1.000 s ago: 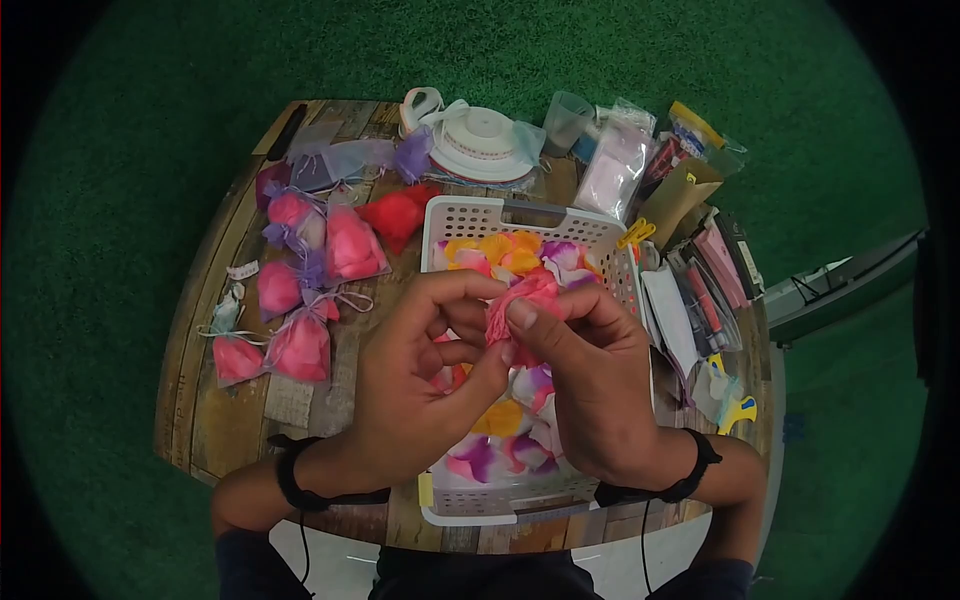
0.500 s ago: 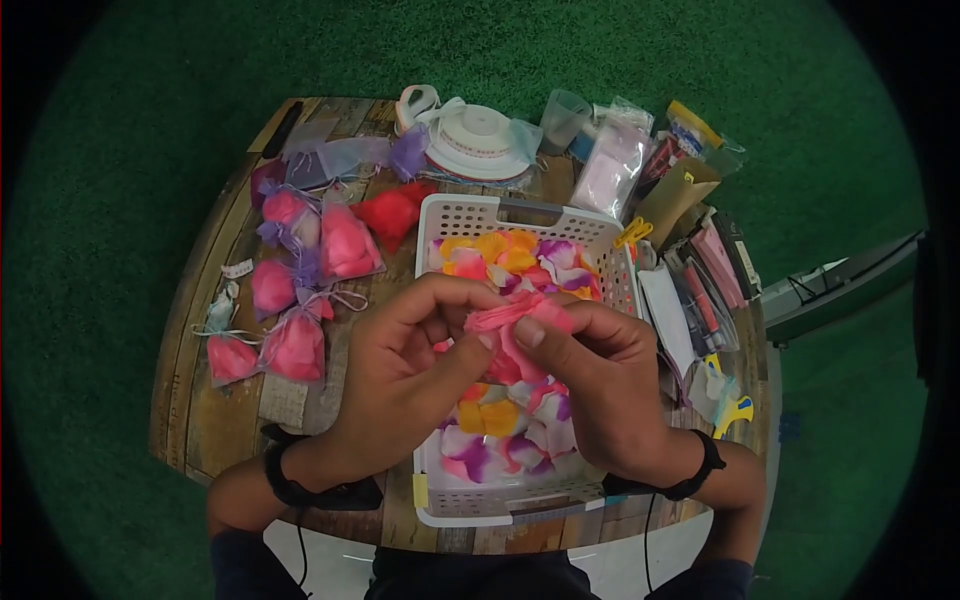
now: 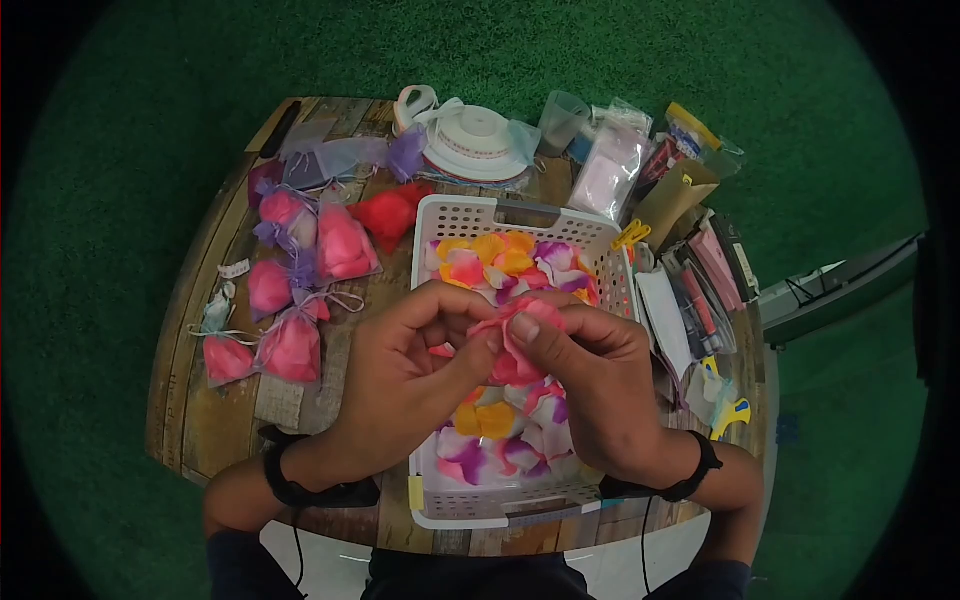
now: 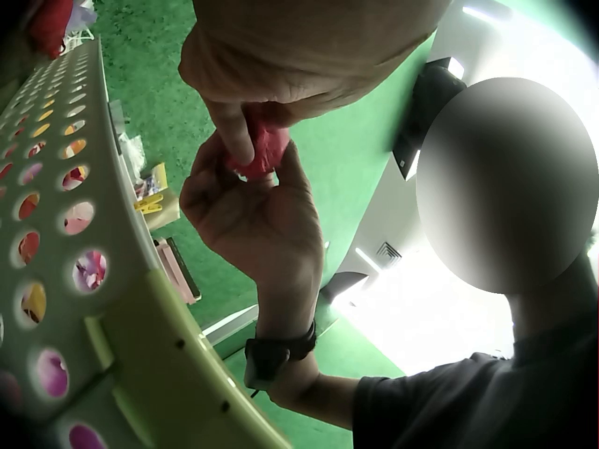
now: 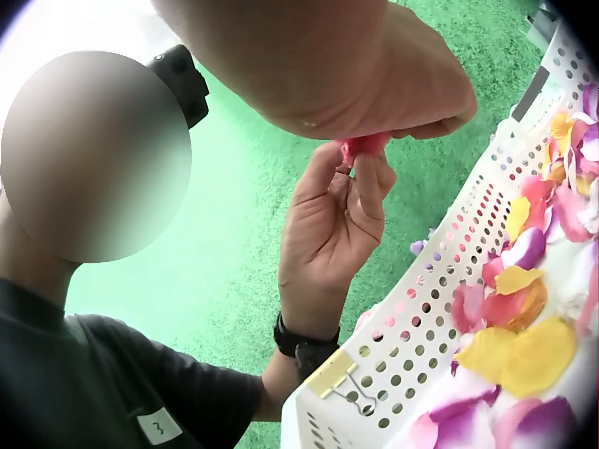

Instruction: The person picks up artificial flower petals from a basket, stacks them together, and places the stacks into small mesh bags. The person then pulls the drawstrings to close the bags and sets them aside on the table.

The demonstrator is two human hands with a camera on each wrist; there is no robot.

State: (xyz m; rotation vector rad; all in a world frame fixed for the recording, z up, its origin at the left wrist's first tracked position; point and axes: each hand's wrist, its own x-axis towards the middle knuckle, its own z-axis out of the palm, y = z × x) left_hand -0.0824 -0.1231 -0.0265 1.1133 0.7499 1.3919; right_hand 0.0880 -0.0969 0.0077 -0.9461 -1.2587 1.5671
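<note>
Above the basket, both hands pinch a crumpled bunch of pink artificial petals (image 3: 522,355) between thumbs and fingers. My left hand (image 3: 405,375) grips its left side, with the thumb and index fingertip on the folds. On the right side, the thumb of my right hand (image 3: 605,385) presses over the front of the bunch. A red-pink piece of it (image 4: 269,150) shows between the hands in the left wrist view. Below lies the white perforated basket (image 3: 465,508), holding loose petals (image 3: 487,420) in orange, purple, white and pink.
Left of the basket lie sheer drawstring pouches (image 3: 345,245) with pink contents and a red pouch (image 3: 390,213). A ribbon roll (image 3: 480,140) and clear cup (image 3: 563,122) stand at the back. Plastic packets (image 3: 612,165) and a yellow clip (image 3: 631,234) are at the right.
The pink bunch shifts between the fingers: its folded layers spread sideways half a second ago and now stand more upright. Both hands stay close together over the basket.
</note>
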